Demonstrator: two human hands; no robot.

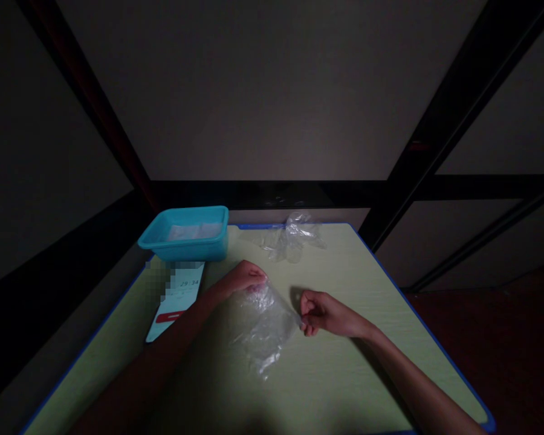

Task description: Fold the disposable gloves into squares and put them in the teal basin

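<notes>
A clear plastic bag [269, 326] is stretched between my two hands above the middle of the table. My left hand [247, 277] pinches its upper left edge, with some of the film bunched under the fingers. At the bag's right edge, my right hand [321, 314] is closed, thumb against curled fingers, on a corner of the film. The bag's lower part hangs loose and crinkled over the tabletop.
A blue plastic basket [193, 249] with white flat packets inside stands at the table's back left. A lit phone [179, 302] showing a timer lies before it, partly behind my left forearm. More crumpled clear plastic [294, 238] lies at the back edge of the yellowish table [367, 374].
</notes>
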